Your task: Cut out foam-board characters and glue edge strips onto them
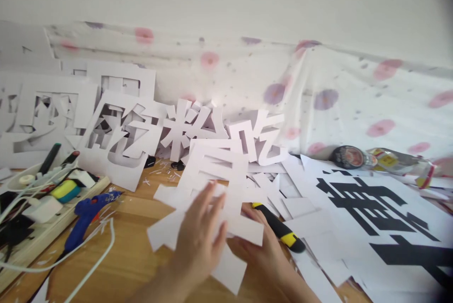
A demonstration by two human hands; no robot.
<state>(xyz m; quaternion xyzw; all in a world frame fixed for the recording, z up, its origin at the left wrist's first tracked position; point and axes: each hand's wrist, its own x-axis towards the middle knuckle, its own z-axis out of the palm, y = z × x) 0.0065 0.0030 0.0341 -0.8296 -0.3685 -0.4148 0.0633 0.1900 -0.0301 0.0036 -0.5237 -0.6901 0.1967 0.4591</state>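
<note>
A white cut-out paper character [230,194] stands tilted in front of me, its lower strokes spreading toward the table. My left hand [200,230] lies against its front with the fingers stretched out and slightly apart. At its lower right edge, my right hand [264,246] holds the paper, some fingers hidden behind it. A black and yellow utility knife [279,227] lies just beyond the right hand. Finished raised white paper characters [180,128] stand behind the cut-out.
Cut-out sheets [123,138] lean on the left. A blue glue gun [83,213], a power strip [53,232] and cables lie near them. On the right are a sheet printed with black characters [371,204], white paper pieces [307,223] and a roll of tape [348,156].
</note>
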